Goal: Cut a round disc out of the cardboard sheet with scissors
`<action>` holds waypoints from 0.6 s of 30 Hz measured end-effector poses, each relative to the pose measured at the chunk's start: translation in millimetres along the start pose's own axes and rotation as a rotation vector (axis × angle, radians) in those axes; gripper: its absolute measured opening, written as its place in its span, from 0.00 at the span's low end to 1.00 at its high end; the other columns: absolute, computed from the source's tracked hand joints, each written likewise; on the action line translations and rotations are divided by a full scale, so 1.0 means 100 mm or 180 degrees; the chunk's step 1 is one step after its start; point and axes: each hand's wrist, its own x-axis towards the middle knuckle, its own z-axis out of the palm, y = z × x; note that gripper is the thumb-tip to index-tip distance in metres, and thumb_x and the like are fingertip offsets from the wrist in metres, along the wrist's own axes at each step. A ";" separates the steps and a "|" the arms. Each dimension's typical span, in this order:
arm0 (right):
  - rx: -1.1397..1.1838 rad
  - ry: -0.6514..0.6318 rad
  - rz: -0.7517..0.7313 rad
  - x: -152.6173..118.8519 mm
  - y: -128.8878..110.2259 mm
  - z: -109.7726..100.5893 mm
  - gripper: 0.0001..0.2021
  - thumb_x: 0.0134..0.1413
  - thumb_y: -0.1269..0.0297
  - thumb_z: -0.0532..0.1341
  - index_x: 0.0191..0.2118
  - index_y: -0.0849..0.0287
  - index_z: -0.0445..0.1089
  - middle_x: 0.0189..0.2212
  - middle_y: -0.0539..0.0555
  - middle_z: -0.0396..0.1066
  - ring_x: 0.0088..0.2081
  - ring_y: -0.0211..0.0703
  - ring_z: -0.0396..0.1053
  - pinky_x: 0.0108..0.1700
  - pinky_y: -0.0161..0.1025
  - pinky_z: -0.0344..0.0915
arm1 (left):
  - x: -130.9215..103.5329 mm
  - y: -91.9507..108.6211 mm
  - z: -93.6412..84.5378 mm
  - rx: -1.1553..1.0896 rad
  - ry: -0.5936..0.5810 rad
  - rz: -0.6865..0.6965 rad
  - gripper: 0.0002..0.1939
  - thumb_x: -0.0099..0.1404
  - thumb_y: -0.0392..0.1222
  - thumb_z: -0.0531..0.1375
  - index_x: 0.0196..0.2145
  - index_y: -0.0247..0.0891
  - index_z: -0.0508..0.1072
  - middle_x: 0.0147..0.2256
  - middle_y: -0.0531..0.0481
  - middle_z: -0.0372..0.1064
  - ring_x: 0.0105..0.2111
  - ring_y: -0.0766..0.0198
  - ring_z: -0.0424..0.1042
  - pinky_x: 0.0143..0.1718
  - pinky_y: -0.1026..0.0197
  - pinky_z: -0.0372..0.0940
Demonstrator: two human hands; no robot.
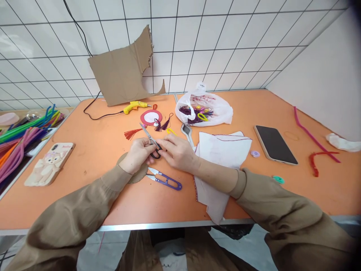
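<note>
A small pair of scissors [146, 131] with black handles is between my two hands, blades pointing up and away to the left. My left hand [137, 155] is closed, its thumb and fingers pinching the scissors near the handle loops. From the other side, the fingers of my right hand [180, 153] close on the same handles. Beneath my left wrist lies a round piece of brown cardboard [138, 176], partly covered. Purple thread snips [166, 180] rest on the table just below the hands. Beyond the blades are a red-rimmed white disc [150, 117], dark tassels [165, 123] and a red tassel [132, 133].
A white plastic bag [220, 113] holding tassels sits at the back, near a yellow glue gun [137, 107] and torn cardboard [118, 75]. White cloth [220, 150] lies under my right forearm. Phones [275, 145] flank both sides; pipe cleaners [25, 150] fill the left edge.
</note>
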 end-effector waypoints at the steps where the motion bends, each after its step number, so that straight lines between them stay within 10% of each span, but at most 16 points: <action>1: 0.0064 -0.0047 0.0066 0.01 0.01 -0.01 0.15 0.61 0.62 0.57 0.50 0.63 0.70 0.34 0.58 0.71 0.36 0.47 0.69 0.36 0.42 0.68 | 0.00 -0.01 0.01 -0.0027 -0.0114 0.0011 0.06 0.63 0.33 0.57 0.28 0.33 0.69 0.19 0.54 0.68 0.13 0.72 0.65 0.12 0.71 0.58; 13: 0.0953 -0.0855 0.0751 -0.04 0.01 0.08 0.30 0.55 0.64 0.60 0.64 0.64 0.57 0.46 0.62 0.71 0.44 0.51 0.70 0.44 0.48 0.69 | -0.05 -0.05 -0.03 0.0479 -0.0756 0.0100 0.13 0.69 0.40 0.54 0.27 0.35 0.68 0.17 0.51 0.67 0.17 0.68 0.69 0.21 0.66 0.67; 18: 0.0566 -0.1218 0.1109 -0.01 0.05 0.03 0.28 0.52 0.71 0.57 0.61 0.64 0.62 0.39 0.59 0.71 0.38 0.49 0.69 0.41 0.46 0.67 | -0.03 0.10 -0.26 0.0917 0.0019 0.0220 0.05 0.63 0.37 0.57 0.34 0.34 0.72 0.27 0.49 0.74 0.15 0.70 0.64 0.17 0.65 0.61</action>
